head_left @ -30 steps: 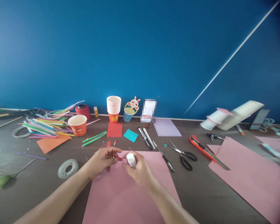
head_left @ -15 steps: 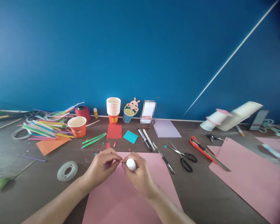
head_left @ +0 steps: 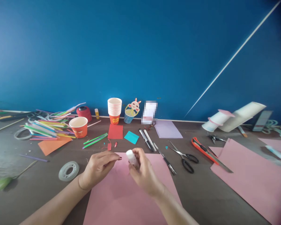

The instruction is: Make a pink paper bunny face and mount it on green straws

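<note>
My left hand (head_left: 99,167) is closed in a pinch over the pink sheet of paper (head_left: 131,198). A tiny dark red piece (head_left: 120,158) pokes out from its fingertips; its kind is too small to make out. Facing it, my right hand (head_left: 142,173) is wrapped round a small white bottle (head_left: 132,158) with a rounded white top, tilted to the left. A gap separates the bottle from the red piece. Just beyond my hands lie a red paper tag (head_left: 109,146) and a small red, pointed piece (head_left: 115,144).
To the right are scissors (head_left: 184,157), a red utility knife (head_left: 209,153), pens (head_left: 145,140) and more pink paper (head_left: 250,178). On the left, a tape roll (head_left: 68,171), a paper cup (head_left: 78,127) and a straw heap (head_left: 45,128). Stacked cups (head_left: 114,111) stand by the blue wall (head_left: 131,56).
My hands have moved apart from their fingertip-to-fingertip position. The bottle now leans left and shows more of its side. The red piece stays with my left hand.
</note>
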`<act>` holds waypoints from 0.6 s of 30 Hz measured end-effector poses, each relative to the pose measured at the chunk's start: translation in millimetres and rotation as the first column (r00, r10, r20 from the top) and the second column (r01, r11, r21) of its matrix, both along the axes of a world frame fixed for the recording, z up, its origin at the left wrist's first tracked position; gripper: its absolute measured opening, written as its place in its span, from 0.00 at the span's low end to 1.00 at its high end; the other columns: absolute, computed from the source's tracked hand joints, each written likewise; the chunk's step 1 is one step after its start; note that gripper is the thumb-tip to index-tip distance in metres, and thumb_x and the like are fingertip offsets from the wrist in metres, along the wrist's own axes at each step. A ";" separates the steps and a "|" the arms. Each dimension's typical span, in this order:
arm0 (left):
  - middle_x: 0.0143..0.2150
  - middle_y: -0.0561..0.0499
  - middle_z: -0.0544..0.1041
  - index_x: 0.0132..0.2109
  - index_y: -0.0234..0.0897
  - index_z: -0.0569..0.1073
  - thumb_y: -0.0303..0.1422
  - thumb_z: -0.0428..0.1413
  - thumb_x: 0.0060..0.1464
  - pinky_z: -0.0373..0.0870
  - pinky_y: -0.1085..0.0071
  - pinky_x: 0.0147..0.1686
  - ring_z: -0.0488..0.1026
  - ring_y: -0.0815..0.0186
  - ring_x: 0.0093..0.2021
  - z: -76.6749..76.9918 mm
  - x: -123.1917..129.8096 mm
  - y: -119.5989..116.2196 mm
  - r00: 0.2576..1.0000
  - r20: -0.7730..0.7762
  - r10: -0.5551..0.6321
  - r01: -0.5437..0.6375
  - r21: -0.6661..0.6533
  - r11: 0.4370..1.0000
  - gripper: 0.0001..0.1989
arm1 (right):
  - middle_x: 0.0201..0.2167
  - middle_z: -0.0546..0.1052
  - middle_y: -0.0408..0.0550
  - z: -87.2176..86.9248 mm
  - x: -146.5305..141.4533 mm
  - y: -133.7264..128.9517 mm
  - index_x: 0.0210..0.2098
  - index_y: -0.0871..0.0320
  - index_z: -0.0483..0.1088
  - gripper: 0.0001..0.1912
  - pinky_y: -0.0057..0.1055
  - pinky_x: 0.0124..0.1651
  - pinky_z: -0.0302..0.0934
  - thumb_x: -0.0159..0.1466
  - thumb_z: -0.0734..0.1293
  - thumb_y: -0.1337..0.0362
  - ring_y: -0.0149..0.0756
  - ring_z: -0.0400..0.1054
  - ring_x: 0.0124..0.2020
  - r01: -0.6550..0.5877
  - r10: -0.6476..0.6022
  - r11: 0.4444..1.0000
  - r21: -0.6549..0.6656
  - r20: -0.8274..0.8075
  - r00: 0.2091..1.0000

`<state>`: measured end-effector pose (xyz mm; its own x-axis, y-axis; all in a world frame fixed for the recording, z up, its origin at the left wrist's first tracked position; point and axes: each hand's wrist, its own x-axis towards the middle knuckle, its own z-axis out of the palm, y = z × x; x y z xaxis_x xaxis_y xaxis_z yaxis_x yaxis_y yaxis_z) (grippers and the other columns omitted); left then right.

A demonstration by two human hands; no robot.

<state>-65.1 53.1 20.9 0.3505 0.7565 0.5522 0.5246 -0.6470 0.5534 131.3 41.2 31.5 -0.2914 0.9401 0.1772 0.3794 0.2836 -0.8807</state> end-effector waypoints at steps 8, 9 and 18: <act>0.33 0.51 0.75 0.35 0.40 0.74 0.24 0.50 0.50 0.66 0.74 0.34 0.71 0.68 0.34 -0.7 7.1 2.8 0.990 0.064 0.129 -0.119 -0.145 0.982 0.10 | 0.33 0.71 0.46 -2.0 -1.8 4.0 0.50 0.56 0.58 0.18 0.27 0.33 0.60 0.60 0.60 0.66 0.32 0.66 0.30 0.091 -0.091 0.996 0.004 -0.040 0.995; 0.34 0.51 0.75 0.35 0.40 0.74 0.23 0.50 0.50 0.66 0.74 0.33 0.71 0.68 0.33 -0.7 6.9 2.7 0.990 0.064 0.127 -0.116 -0.147 0.982 0.10 | 0.30 0.71 0.44 -2.4 -1.4 3.9 0.50 0.56 0.57 0.18 0.27 0.31 0.60 0.60 0.60 0.66 0.31 0.65 0.27 0.091 -0.092 0.996 -0.013 -0.058 0.994; 0.35 0.51 0.74 0.38 0.39 0.73 0.22 0.50 0.48 0.63 0.76 0.26 0.68 0.71 0.28 -2.2 7.3 3.2 0.988 0.069 0.141 -0.129 -0.159 0.979 0.12 | 0.27 0.69 0.41 -5.1 -1.8 6.5 0.39 0.57 0.58 0.10 0.24 0.28 0.57 0.57 0.61 0.69 0.28 0.61 0.25 0.084 -0.090 0.996 -0.042 -0.140 0.986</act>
